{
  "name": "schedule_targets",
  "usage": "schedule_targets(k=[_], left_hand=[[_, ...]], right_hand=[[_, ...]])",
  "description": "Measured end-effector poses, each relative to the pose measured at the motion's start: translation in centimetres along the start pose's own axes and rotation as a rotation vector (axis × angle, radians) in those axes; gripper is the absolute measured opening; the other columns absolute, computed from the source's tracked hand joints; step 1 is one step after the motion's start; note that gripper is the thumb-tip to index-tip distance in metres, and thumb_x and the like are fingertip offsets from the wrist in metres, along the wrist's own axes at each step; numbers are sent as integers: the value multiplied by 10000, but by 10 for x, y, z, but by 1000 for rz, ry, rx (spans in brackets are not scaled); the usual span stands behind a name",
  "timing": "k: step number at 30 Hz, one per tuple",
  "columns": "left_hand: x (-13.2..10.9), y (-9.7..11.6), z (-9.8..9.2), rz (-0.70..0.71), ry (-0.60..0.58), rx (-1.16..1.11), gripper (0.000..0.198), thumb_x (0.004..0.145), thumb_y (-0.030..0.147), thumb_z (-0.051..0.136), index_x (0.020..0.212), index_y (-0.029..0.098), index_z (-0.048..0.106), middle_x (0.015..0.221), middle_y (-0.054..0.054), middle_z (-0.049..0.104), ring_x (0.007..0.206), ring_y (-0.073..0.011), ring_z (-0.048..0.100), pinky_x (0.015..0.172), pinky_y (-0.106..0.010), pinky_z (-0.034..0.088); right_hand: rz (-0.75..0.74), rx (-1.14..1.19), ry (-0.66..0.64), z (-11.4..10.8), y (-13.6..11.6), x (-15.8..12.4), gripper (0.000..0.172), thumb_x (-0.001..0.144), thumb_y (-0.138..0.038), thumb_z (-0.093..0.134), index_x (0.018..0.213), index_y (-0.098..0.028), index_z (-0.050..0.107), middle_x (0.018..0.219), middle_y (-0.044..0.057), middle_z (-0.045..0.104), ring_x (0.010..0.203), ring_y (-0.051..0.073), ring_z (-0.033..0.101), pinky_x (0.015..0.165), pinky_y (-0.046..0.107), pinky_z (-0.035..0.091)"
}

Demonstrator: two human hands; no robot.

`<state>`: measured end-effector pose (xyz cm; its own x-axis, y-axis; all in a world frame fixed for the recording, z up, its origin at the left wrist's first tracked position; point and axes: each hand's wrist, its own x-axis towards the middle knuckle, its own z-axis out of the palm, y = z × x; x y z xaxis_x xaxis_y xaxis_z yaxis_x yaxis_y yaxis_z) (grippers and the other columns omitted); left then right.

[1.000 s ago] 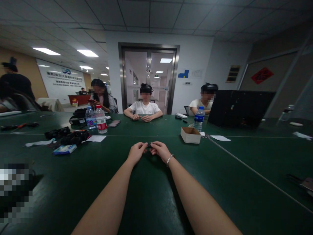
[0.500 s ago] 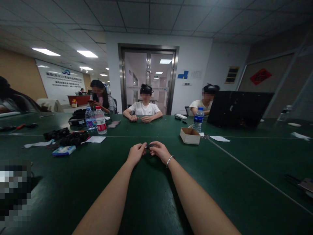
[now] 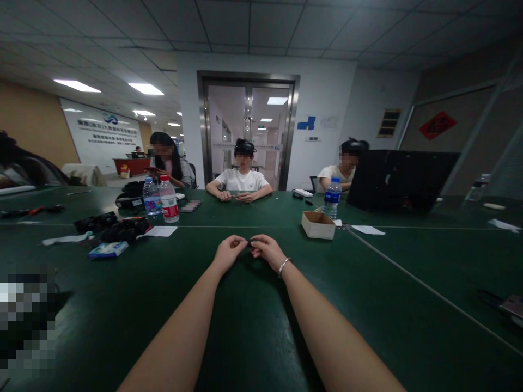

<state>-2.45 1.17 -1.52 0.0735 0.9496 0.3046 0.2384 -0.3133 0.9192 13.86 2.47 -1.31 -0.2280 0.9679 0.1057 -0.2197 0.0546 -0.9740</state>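
Observation:
My left hand (image 3: 229, 255) and my right hand (image 3: 266, 252) meet in front of me over the green table (image 3: 253, 326). Between their fingertips is a small black object (image 3: 249, 243), mostly covered by the fingers, so its kind is unclear. The thumb and index finger of my right hand pinch it from the right. From the left, my other hand's pinched fingertips close on its end. A silver bracelet (image 3: 283, 267) circles my right wrist.
An open cardboard box (image 3: 317, 225) and a blue-capped water bottle (image 3: 332, 198) stand right of my hands. Two bottles (image 3: 169, 200), black gear (image 3: 125, 230) and a blue-white packet (image 3: 108, 249) lie left. Across the table sits a person (image 3: 244, 179); a black case (image 3: 402, 182) stands right.
The black object showed more before, with a silvery part at its left end; now the fingers cover most of it. My left fingertips have shifted slightly up and right.

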Motion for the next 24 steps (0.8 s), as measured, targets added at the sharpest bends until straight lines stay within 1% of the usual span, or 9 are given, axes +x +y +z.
schedule_targets(k=[2, 5, 7, 10, 13, 15, 18, 21, 24], left_hand=[[1, -1, 0, 27, 1, -57, 365, 649, 443, 649, 862, 148, 618, 835, -67, 650, 791, -179, 601, 766, -295, 463], [1, 1, -1, 36, -38, -125, 373, 618, 384, 689, 893, 147, 604, 890, -74, 648, 834, -182, 606, 807, -312, 469], [0, 3, -1, 43, -44, -138, 382, 610, 377, 699, 899, 148, 597, 908, -77, 645, 852, -183, 605, 825, -317, 468], [0, 4, 0, 35, -3, -144, 417, 618, 411, 693, 925, 148, 587, 946, -87, 637, 906, -190, 595, 853, -315, 455], [2, 1, 2, -20, 19, -150, 431, 677, 481, 621, 940, 142, 578, 933, -90, 631, 869, -187, 597, 813, -310, 461], [3, -1, 4, -40, 8, -117, 423, 708, 516, 564, 894, 137, 583, 848, -75, 629, 788, -178, 593, 754, -303, 465], [4, -4, 3, -21, -3, -41, 408, 712, 529, 538, 819, 139, 591, 740, -45, 610, 705, -164, 569, 702, -288, 450], [3, -3, 1, -16, 5, 5, 411, 720, 531, 516, 819, 140, 598, 728, -40, 607, 693, -161, 562, 693, -283, 439], [2, -1, -2, -27, 11, 44, 421, 740, 537, 479, 832, 144, 600, 743, -42, 608, 707, -167, 565, 679, -276, 428]], right_hand=[[10, 10, 2, 0, 0, 0, 194, 681, -156, 693, 846, -117, 599, 592, 16, 613, 488, 96, 577, 458, 174, 498], [11, 27, -8, -1, 0, 0, 172, 707, -155, 684, 848, -113, 594, 591, 26, 620, 492, 97, 580, 453, 169, 498], [8, 30, -12, -1, 0, -1, 171, 714, -160, 686, 849, -109, 594, 593, 32, 622, 495, 97, 582, 455, 166, 497], [11, 29, -1, -1, -1, -1, 166, 725, -165, 683, 853, -107, 595, 596, 32, 620, 496, 97, 584, 455, 166, 497], [26, 26, 9, 1, -2, -2, 154, 731, -160, 678, 848, -109, 592, 584, 27, 615, 488, 96, 581, 449, 165, 493], [35, 25, 15, 1, -3, -2, 148, 730, -157, 677, 838, -110, 588, 578, 27, 614, 474, 91, 572, 446, 163, 488], [34, 3, 17, 2, -3, -2, 157, 721, -157, 679, 836, -113, 581, 583, 26, 617, 464, 85, 561, 447, 165, 481], [16, -65, -16, 3, -2, -1, 219, 689, -176, 696, 853, -118, 562, 582, 14, 612, 463, 90, 559, 456, 179, 477], [-20, -184, -54, 4, 3, 0, 276, 642, -178, 710, 838, -140, 520, 567, -17, 592, 455, 97, 547, 459, 197, 458]])
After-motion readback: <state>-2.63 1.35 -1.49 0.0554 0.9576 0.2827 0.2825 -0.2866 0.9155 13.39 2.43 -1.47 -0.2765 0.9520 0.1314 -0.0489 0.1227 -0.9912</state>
